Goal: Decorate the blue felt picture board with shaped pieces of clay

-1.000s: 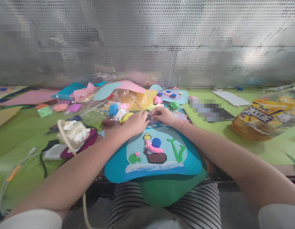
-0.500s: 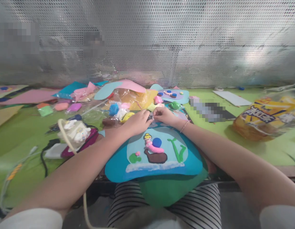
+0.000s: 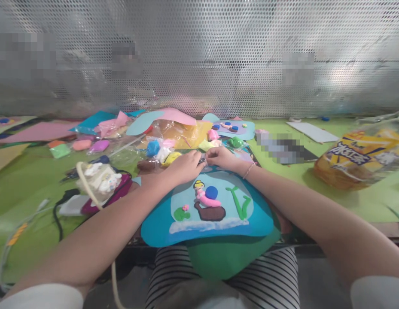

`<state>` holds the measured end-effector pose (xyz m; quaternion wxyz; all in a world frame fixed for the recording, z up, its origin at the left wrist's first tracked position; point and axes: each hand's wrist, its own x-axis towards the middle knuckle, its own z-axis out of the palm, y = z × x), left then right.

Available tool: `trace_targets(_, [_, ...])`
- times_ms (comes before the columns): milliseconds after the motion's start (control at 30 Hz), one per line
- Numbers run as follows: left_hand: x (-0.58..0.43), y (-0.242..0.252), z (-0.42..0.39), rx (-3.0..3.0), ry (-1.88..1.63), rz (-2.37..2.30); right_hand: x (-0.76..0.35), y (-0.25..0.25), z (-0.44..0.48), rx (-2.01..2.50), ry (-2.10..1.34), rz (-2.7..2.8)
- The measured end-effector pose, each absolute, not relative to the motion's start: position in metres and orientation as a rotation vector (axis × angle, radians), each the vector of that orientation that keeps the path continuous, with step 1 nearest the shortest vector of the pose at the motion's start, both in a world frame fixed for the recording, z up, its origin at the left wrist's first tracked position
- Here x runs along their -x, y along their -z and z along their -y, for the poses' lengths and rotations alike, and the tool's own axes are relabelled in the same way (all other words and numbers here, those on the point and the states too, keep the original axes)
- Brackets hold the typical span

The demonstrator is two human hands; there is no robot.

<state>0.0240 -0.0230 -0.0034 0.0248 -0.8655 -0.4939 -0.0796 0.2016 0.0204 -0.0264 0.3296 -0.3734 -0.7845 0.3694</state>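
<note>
Perforated metal screen (image 3: 199, 56) behind green table (image 3: 25, 189), craft bits strewn about. Left hand (image 3: 183, 166) and right hand (image 3: 222, 157) meet fingertip to fingertip, pinching a small piece (image 3: 202, 161) just above the blue clay picture (image 3: 251, 214). Seemingly working it; tiny, so it needs light, steady fingers.

The green table (image 3: 22, 189) holds a blue picture (image 3: 160, 225) at its near edge, pink paper (image 3: 38, 131) and clay lumps (image 3: 81, 144) on the left, and maybe a yellow snack bag (image 3: 357, 161) on the right.
</note>
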Motion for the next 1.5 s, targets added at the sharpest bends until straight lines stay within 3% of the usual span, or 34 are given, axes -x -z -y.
trace_targets(1500, [-0.0234, 0.0068, 0.0209, 2.689, 0.237, 1.53, -0.1961, 0.0311, -0.0222, 1.015, -0.802, 2.143])
